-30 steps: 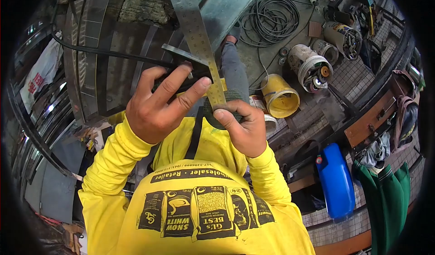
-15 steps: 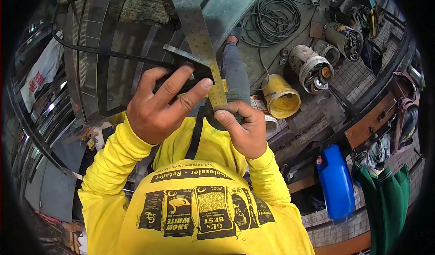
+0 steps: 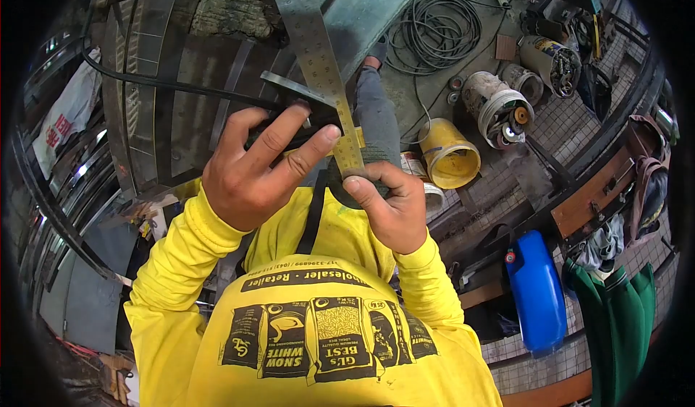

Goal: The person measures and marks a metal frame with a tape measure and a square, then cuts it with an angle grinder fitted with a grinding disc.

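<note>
A long metal ruler (image 3: 315,45) with printed markings runs from the top centre down to my right hand (image 3: 391,201). Its near end is pinched between the thumb and bent fingers of that hand. My left hand (image 3: 260,164) lies to the left of the ruler with its fingers spread; the fingertips rest at a short flat metal piece (image 3: 295,90) and beside the ruler's edge. The metal piece meets the ruler at an angle. What lies under the left palm is hidden.
A yellow bucket (image 3: 450,157), a white bucket (image 3: 499,110) with discs and a coiled black cable (image 3: 438,34) are on the floor at the right. A blue container (image 3: 536,291) stands lower right. Dark metal bars (image 3: 148,38) fill the left.
</note>
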`<state>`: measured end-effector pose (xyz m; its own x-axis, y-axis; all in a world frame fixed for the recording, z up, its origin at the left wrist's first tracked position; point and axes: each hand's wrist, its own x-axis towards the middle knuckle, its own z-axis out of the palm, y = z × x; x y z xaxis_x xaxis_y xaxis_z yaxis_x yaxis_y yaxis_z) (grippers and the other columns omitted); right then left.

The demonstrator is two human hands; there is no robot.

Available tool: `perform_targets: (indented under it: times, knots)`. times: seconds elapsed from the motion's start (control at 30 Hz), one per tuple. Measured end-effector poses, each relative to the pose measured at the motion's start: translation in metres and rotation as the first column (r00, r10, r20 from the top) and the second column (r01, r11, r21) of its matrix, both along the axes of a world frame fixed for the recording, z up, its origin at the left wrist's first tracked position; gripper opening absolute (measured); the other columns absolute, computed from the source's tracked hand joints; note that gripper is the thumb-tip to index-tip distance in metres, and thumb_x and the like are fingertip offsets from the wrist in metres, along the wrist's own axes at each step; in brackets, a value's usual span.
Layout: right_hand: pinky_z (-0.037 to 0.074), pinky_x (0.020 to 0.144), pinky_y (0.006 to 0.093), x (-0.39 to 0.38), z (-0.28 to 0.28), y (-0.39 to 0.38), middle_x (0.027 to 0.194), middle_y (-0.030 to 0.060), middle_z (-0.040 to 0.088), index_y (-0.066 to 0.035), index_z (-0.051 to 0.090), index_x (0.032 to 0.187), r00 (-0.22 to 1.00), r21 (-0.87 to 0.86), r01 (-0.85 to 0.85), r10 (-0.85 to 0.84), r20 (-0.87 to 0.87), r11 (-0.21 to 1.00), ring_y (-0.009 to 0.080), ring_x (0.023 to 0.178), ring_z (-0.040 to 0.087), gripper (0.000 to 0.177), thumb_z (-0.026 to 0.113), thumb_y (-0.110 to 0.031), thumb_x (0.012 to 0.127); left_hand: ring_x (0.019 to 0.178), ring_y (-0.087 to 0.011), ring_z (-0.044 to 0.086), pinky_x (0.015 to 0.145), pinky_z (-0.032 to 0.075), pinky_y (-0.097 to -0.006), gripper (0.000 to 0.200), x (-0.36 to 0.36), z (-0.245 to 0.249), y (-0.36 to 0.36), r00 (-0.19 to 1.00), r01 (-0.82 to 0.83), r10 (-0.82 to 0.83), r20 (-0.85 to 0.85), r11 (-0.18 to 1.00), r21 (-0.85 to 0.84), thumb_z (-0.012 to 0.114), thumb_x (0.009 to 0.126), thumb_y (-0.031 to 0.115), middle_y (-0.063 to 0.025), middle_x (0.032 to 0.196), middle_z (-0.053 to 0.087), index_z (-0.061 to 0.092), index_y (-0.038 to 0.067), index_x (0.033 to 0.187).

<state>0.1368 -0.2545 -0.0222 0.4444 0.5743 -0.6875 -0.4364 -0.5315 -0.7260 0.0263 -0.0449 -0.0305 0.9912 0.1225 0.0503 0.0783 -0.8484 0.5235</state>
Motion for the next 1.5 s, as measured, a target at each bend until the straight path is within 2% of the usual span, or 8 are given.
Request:
perform_targets:
  times: [0.53, 0.63, 0.67, 0.7, 0.83, 0.87, 0.97, 1.5]
  knots:
    - [0.054, 0.07, 0.0269, 0.001, -0.001, -0.005, 0.084, 0.0099, 0.076, 0.001, 0.075, 0.101, 0.999, 0.011, -0.013, 0.013, 0.035, 1.0, 0.0121, 0.076, 0.071, 0.013, 0.074, -0.01, 0.095, 0.097, -0.0285, 0.055, 0.082, 0.055, -0.0355, 0.064, 0.0, 0.0, -0.001, 1.0, 0.002, -0.002, -0.004, 1.0, -0.005, 0.077, 0.07, 0.005, -0.0066, 0.128, 0.066, 0.073, 0.02, 0.132]
    - [0.054, 0.072, 0.027, 0.011, 0.005, -0.013, 0.092, 0.0107, 0.076, 0.0, 0.074, 0.108, 0.973, 0.028, 0.061, -0.066, 0.222, 0.998, 0.0123, 0.084, 0.072, 0.015, 0.07, -0.006, 0.095, 0.097, -0.0292, 0.055, 0.082, 0.055, -0.0362, 0.063, 0.0, 0.001, 0.0, 1.0, 0.005, -0.005, -0.011, 1.0, -0.005, 0.077, 0.071, 0.004, -0.0072, 0.129, 0.066, 0.073, 0.019, 0.132]
    - [0.056, 0.077, 0.0282, 0.018, 0.005, -0.017, 0.115, 0.0149, 0.072, 0.002, 0.064, 0.13, 0.888, -0.008, -0.05, 0.048, 0.457, 0.999, 0.0162, 0.096, 0.072, 0.037, 0.067, 0.0, 0.093, 0.097, -0.0294, 0.055, 0.083, 0.055, -0.0364, 0.062, 0.0, 0.002, 0.0, 1.0, 0.005, -0.005, -0.012, 1.0, -0.006, 0.077, 0.071, 0.004, -0.0072, 0.129, 0.066, 0.074, 0.019, 0.132]
    - [0.058, 0.08, 0.0294, 0.017, 0.007, -0.012, 0.125, 0.0169, 0.067, 0.004, 0.056, 0.136, 0.806, 0.057, 0.042, -0.067, 0.588, 0.997, 0.0185, 0.1, 0.072, 0.047, 0.069, 0.002, 0.091, 0.097, -0.0296, 0.055, 0.083, 0.055, -0.0366, 0.062, 0.0, 0.002, 0.0, 1.0, 0.006, -0.006, -0.013, 1.0, -0.008, 0.076, 0.071, 0.004, -0.0073, 0.129, 0.066, 0.074, 0.019, 0.131]
    - [0.061, 0.085, 0.0329, 0.008, 0.023, 0.001, 0.146, 0.0212, 0.051, 0.009, 0.036, 0.147, 0.653, 0.072, 0.115, -0.13, 0.746, 0.991, 0.0247, 0.104, 0.072, 0.07, 0.072, 0.008, 0.087, 0.098, -0.03, 0.055, 0.083, 0.055, -0.0369, 0.062, 0.001, 0.002, -0.001, 1.0, 0.012, -0.012, -0.018, 1.0, 0.0, 0.076, 0.072, 0.004, -0.0075, 0.128, 0.066, 0.074, 0.019, 0.131]
    - [0.062, 0.075, 0.0322, 0.008, 0.027, 0.009, 0.128, 0.0188, 0.064, 0.007, 0.049, 0.136, 0.667, 0.133, 0.12, -0.179, 0.723, 0.984, 0.0222, 0.092, 0.075, 0.057, 0.075, 0.005, 0.086, 0.098, -0.03, 0.056, 0.083, 0.055, -0.0369, 0.062, 0.001, 0.003, -0.001, 1.0, 0.012, -0.012, -0.021, 1.0, 0.0, 0.076, 0.072, 0.004, -0.0075, 0.128, 0.066, 0.074, 0.019, 0.131]
    - [0.056, 0.061, 0.0294, 0.006, 0.036, 0.016, 0.086, 0.0114, 0.072, 0.003, 0.065, 0.109, 0.662, -0.049, 0.041, 0.01, 0.749, 0.998, 0.0216, 0.067, 0.072, 0.03, 0.08, 0.002, 0.083, 0.098, -0.0301, 0.056, 0.083, 0.055, -0.0368, 0.062, 0.001, 0.004, -0.001, 1.0, 0.011, -0.011, -0.029, 1.0, 0.004, 0.076, 0.071, 0.004, -0.0075, 0.128, 0.066, 0.074, 0.02, 0.132]
    - [0.053, 0.061, 0.0389, 0.01, 0.037, 0.036, 0.086, 0.015, 0.067, 0.004, 0.063, 0.105, 0.6, -0.071, -0.126, 0.134, 0.788, 0.989, 0.0324, 0.067, 0.067, 0.024, 0.073, 0.008, 0.084, 0.098, -0.0303, 0.056, 0.083, 0.056, -0.0366, 0.059, 0.002, 0.003, 0.001, 0.999, 0.016, -0.016, -0.033, 1.0, 0.01, 0.074, 0.072, 0.003, -0.0071, 0.129, 0.066, 0.075, 0.019, 0.129]
